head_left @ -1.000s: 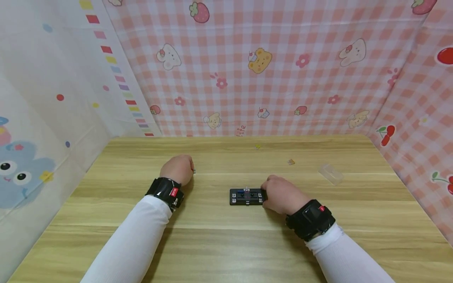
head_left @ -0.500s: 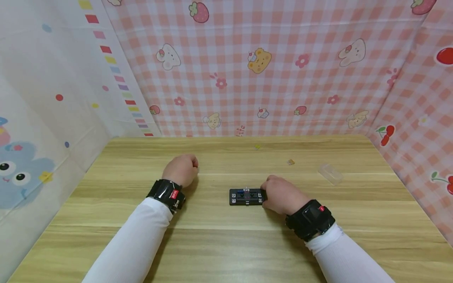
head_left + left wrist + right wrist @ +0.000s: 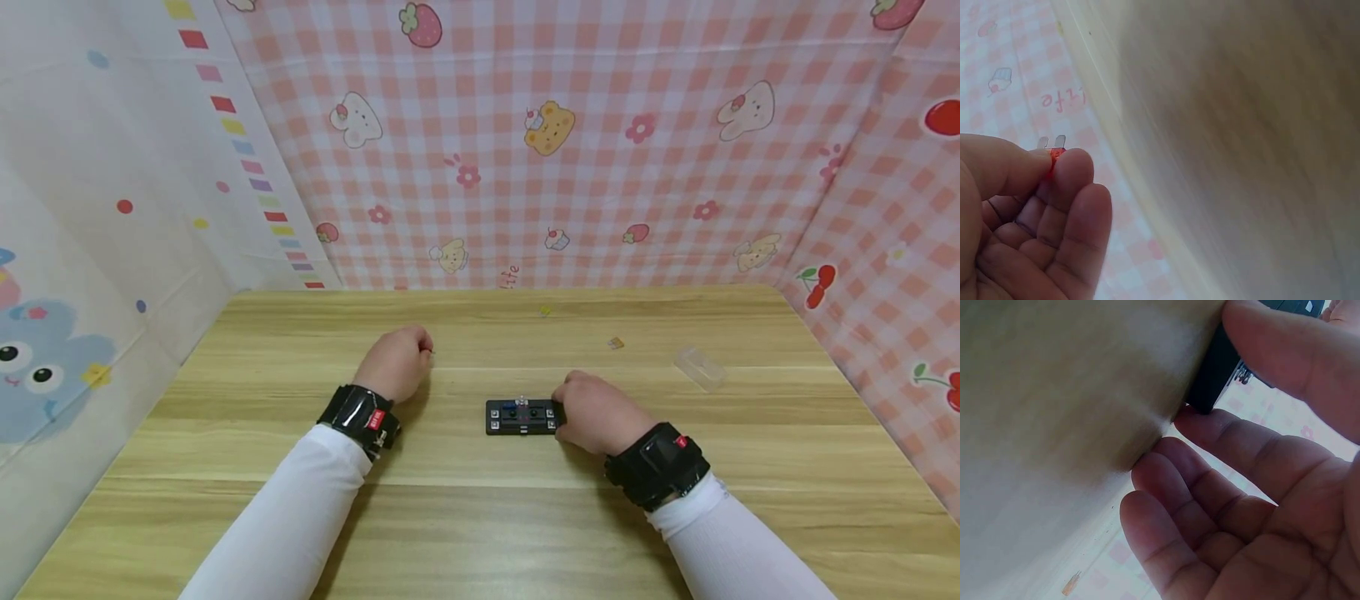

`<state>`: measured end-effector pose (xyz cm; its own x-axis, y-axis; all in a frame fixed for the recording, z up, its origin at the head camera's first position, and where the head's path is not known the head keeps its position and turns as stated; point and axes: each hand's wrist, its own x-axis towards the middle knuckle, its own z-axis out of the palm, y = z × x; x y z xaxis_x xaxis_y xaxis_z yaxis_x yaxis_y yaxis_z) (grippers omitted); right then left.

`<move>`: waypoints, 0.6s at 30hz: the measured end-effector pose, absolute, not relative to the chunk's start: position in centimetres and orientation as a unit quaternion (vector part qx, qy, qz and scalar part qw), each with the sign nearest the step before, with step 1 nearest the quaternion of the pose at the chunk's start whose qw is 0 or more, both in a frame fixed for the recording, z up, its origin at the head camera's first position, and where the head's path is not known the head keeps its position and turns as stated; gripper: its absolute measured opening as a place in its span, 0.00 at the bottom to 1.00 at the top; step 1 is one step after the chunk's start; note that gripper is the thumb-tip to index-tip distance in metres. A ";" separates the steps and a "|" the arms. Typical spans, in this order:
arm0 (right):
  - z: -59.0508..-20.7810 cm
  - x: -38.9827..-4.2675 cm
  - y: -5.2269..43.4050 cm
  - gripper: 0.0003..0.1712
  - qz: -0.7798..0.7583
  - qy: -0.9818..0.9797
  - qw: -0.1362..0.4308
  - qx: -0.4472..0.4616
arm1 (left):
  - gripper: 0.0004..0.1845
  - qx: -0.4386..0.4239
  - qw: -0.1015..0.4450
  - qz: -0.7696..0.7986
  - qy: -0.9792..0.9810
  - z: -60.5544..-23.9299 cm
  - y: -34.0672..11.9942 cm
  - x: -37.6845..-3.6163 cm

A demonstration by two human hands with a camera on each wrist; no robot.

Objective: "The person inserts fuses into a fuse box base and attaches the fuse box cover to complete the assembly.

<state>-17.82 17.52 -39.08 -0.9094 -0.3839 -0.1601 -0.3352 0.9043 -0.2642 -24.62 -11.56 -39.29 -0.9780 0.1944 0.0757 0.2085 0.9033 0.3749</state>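
A small red blade fuse (image 3: 1057, 154) with two flat metal prongs is pinched between the thumb and index finger of my left hand (image 3: 394, 363), and its prongs point away from the palm. In the head view that hand is left of and beyond a black fuse box (image 3: 504, 430), above the wooden table. The box lies flat, with silver screw terminals at both ends and a bit of blue near its upper left. My right hand (image 3: 598, 413) grips the box's right end, thumb on one side and index finger on the other; its other fingertips are down at the tabletop.
An orange blade fuse (image 3: 616, 342) lies beyond the right hand. Farther back is a small yellow piece (image 3: 545, 312). A clear plastic cover (image 3: 701, 370) sits to the right on the table (image 3: 465, 533). Patterned cloth (image 3: 480, 125) hangs behind and at both sides.
My left hand has moved a little to the right, toward the fuse box, with the red fuse in its fingers. The right hand and the fuse box have stayed in place.
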 end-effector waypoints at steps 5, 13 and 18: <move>-39.1 -17.8 17.5 0.19 -0.118 0.970 0.106 -0.184 | 0.08 -0.125 0.035 -0.197 -0.972 -39.2 -10.8 -24.3; -39.1 -17.8 17.6 0.20 -0.116 0.970 0.107 -0.186 | 0.09 -0.150 0.042 -0.212 -0.965 -39.1 -9.8 -23.7; -39.0 -17.8 17.6 0.19 -0.114 0.970 0.106 -0.188 | 0.10 -0.167 0.042 -0.218 -0.961 -38.9 -9.3 -23.3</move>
